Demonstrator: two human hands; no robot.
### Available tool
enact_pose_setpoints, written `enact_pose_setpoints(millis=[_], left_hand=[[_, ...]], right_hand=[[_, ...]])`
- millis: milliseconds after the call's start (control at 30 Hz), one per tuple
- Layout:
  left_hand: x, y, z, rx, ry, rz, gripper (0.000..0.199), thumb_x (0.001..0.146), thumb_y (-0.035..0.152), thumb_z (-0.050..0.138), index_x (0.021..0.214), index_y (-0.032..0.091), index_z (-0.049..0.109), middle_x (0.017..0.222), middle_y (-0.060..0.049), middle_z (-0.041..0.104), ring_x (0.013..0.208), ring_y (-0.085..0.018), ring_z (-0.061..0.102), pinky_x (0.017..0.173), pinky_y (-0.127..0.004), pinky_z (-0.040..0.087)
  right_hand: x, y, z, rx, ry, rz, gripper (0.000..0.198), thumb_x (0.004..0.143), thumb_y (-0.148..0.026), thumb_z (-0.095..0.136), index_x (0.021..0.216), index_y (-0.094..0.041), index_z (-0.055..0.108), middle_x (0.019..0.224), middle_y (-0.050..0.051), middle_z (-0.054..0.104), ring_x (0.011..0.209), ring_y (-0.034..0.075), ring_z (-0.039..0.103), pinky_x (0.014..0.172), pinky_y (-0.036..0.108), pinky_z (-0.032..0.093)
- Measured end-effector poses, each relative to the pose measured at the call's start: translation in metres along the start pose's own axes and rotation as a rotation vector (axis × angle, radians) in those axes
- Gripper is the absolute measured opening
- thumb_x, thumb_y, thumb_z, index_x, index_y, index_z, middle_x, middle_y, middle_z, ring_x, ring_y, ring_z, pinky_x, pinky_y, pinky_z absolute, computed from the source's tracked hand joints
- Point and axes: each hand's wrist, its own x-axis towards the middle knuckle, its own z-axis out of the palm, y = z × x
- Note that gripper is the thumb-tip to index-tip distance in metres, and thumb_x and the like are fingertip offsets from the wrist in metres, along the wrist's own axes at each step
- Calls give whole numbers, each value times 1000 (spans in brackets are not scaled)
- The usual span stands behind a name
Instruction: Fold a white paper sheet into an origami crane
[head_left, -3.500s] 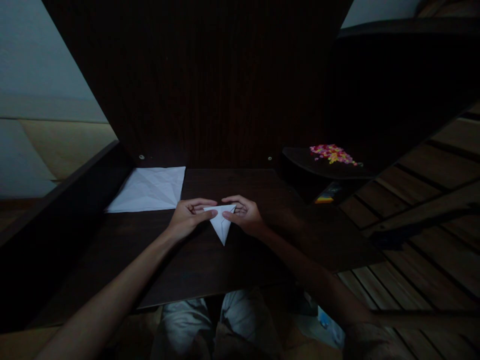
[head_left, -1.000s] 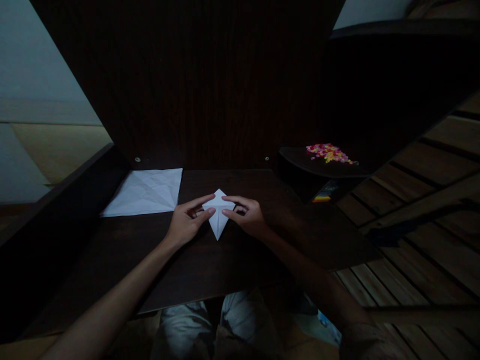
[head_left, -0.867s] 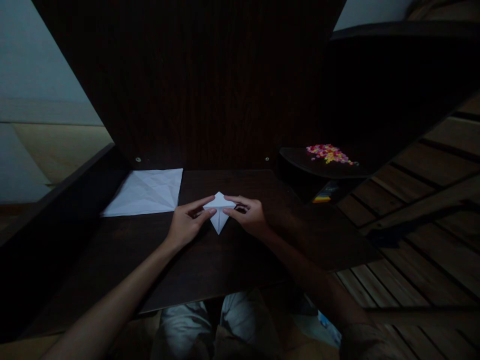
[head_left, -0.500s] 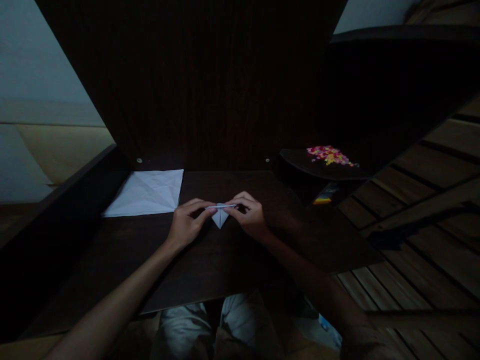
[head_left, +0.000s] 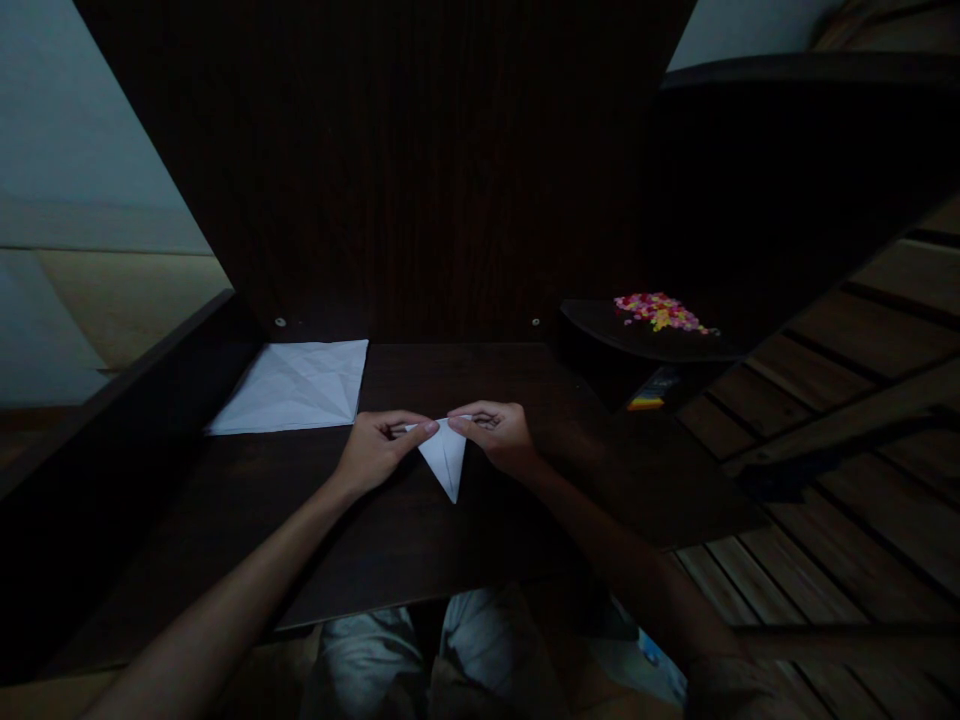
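A small folded piece of white paper (head_left: 448, 462) is held above the dark table, its narrow point turned down toward me and a crease running along its middle. My left hand (head_left: 379, 445) pinches its upper left corner between thumb and fingers. At the upper right corner, my right hand (head_left: 501, 436) grips it the same way. Both thumbs lie on the near face of the paper; the fingers behind it are partly hidden. Left of my left hand, a larger creased white sheet (head_left: 296, 385) lies flat on the table.
The dark wooden table (head_left: 360, 545) has a raised board (head_left: 135, 380) along its left side and a tall panel (head_left: 420, 180) behind. On a corner shelf (head_left: 600, 322) to the right sits a heap of small pink, red and yellow pieces (head_left: 660, 310). A slatted wooden surface (head_left: 862, 420) lies farther right.
The folded paper has tilted, so its face shows longer and its point reaches farther down toward me. Both hands keep hold of its upper corners and have shifted only slightly.
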Motion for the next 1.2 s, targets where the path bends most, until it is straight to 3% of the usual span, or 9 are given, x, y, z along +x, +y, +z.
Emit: enact_pose_setpoints(millis=[400, 567, 667, 833, 933, 1033, 1200], left_hand=[[0, -2, -3, -82, -16, -63, 28, 66, 40, 75, 75, 13, 76, 65, -5, 72, 53, -16, 60, 47, -23, 45], [2, 1, 0, -275, 85, -161, 35, 61, 42, 78, 78, 12, 75, 70, -7, 73, 57, -20, 65, 50, -31, 55], [4, 0, 0, -292, 122, -182, 38, 60, 44, 78, 79, 12, 75, 72, -7, 73, 62, -22, 67, 55, -33, 57], [6, -5, 1, -234, 106, -112, 34, 61, 44, 78, 78, 14, 74, 82, -9, 75, 79, -24, 69, 74, -34, 55], [7, -7, 2, -342, 102, -78, 37, 61, 38, 79, 88, 15, 70, 106, -13, 70, 96, -25, 67, 86, -37, 52], [7, -8, 2, -419, 129, -84, 55, 58, 32, 82, 106, 15, 62, 126, -16, 59, 98, -25, 66, 86, -38, 53], [8, -8, 1, -455, 71, -161, 74, 57, 30, 82, 122, 13, 51, 110, -16, 68, 94, -26, 68, 82, -39, 55]], right_hand=[[0, 5, 0, 35, -32, 2, 20, 70, -35, 70, 77, -16, 70, 75, 6, 72, 69, 17, 67, 62, 27, 51], [4, 11, 2, 193, -41, 87, 33, 62, -39, 76, 79, -19, 57, 66, -3, 62, 58, 12, 60, 52, 24, 50], [6, 13, 3, 241, -91, 146, 38, 60, -44, 77, 74, -20, 51, 67, -3, 58, 59, 12, 58, 47, 23, 49], [6, 15, 4, 214, -133, 84, 31, 67, -44, 72, 76, -18, 57, 72, 0, 61, 66, 12, 59, 61, 24, 47], [6, 16, 4, 216, -142, 81, 31, 66, -40, 73, 84, -18, 59, 68, -1, 60, 62, 12, 57, 59, 23, 44], [6, 18, 4, 235, -146, 92, 33, 65, -37, 73, 89, -18, 59, 64, -3, 58, 58, 11, 55, 56, 23, 42], [6, 16, 5, 235, -101, 146, 26, 69, -39, 69, 82, -18, 60, 65, -1, 60, 61, 13, 57, 56, 23, 42]])
